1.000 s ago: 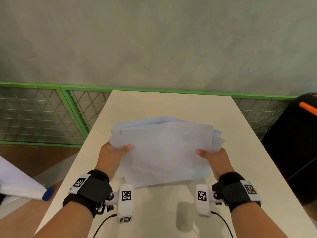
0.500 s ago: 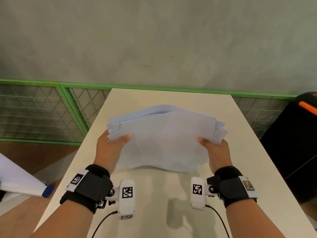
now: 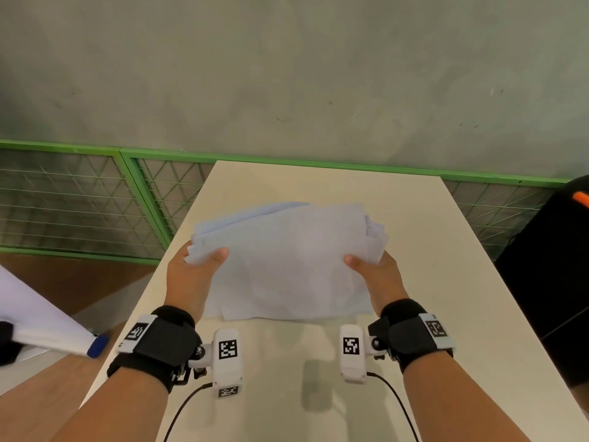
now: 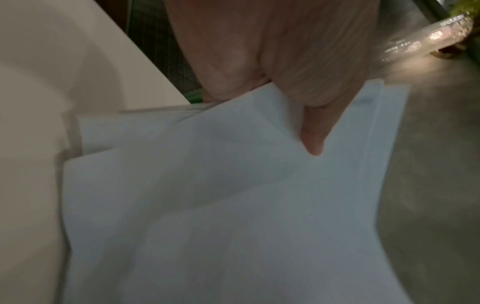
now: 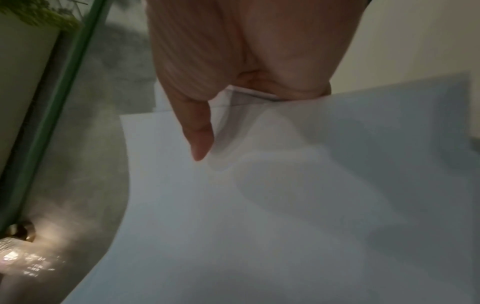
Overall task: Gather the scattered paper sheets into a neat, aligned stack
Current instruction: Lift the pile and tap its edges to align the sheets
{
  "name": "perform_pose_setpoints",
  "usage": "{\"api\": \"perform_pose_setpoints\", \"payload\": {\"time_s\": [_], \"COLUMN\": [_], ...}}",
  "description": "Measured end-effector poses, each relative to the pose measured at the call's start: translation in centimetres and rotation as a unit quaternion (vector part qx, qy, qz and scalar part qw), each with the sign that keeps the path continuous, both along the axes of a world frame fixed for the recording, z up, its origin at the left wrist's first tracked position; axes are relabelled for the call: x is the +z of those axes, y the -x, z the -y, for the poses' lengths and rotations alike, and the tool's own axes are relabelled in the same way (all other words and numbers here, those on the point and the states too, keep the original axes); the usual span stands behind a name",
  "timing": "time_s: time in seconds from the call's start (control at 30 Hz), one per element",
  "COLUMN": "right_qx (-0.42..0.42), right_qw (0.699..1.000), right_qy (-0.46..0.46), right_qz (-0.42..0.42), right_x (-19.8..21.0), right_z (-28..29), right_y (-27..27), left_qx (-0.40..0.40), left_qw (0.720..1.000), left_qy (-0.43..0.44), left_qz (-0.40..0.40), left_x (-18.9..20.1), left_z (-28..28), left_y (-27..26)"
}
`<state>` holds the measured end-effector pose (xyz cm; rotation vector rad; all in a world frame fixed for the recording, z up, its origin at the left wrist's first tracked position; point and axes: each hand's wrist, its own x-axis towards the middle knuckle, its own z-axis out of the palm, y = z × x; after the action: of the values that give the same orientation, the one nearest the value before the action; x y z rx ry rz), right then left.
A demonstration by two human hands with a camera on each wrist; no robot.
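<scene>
A loose bundle of white paper sheets (image 3: 287, 263) stands tilted on the cream table (image 3: 446, 282), its lower edge close to or on the tabletop. My left hand (image 3: 194, 272) grips its left edge, thumb on the front sheet and fingers hidden behind. My right hand (image 3: 376, 272) grips the right edge the same way. The sheets' edges are uneven at both sides. In the left wrist view my left hand (image 4: 285, 82) pinches the paper sheets (image 4: 233, 205). In the right wrist view my right hand (image 5: 233, 72) pinches the paper sheets (image 5: 285, 205).
A green mesh fence (image 3: 95, 202) runs behind the table before a grey wall. A black bag with an orange mark (image 3: 554, 266) stands at the right. A white sheet and a blue-capped marker (image 3: 95, 346) lie low at the left, off the table.
Both hands have brought the bundle more upright and drawn it slightly inward; its lower edge now sits nearer the tabletop than half a second ago.
</scene>
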<state>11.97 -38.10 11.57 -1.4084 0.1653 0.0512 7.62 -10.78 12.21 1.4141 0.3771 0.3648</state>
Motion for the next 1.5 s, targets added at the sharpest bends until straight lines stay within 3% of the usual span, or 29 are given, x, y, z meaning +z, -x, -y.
{"api": "perform_pose_setpoints", "payload": {"time_s": [0.37,0.67,0.8,1.13,1.5], "right_qx": [0.043,0.043,0.009,-0.098,-0.013], "right_qw": [0.999,0.999,0.998,0.993,0.999], "right_qy": [0.007,0.021,0.055,0.068,0.038], "right_qz": [-0.015,-0.004,-0.037,0.015,0.001], "right_x": [-2.1,-2.2,-2.0,0.4,-2.9], "right_z": [1.5,1.1,1.0,0.9,3.2], "right_y": [-0.3,-1.0,-0.7,0.3,0.6], "left_qx": [-0.055,-0.074,-0.071,-0.038,-0.084], "left_qw": [0.997,0.995,0.995,0.999,0.995], "left_qy": [-0.061,-0.048,-0.056,-0.023,-0.049], "left_qz": [-0.008,-0.036,-0.046,-0.003,-0.038], "left_x": [-0.8,-0.6,-0.5,0.5,-1.5], "left_z": [-0.6,-1.7,-1.4,1.7,1.2], "left_y": [0.2,-0.8,-0.6,0.0,0.0]}}
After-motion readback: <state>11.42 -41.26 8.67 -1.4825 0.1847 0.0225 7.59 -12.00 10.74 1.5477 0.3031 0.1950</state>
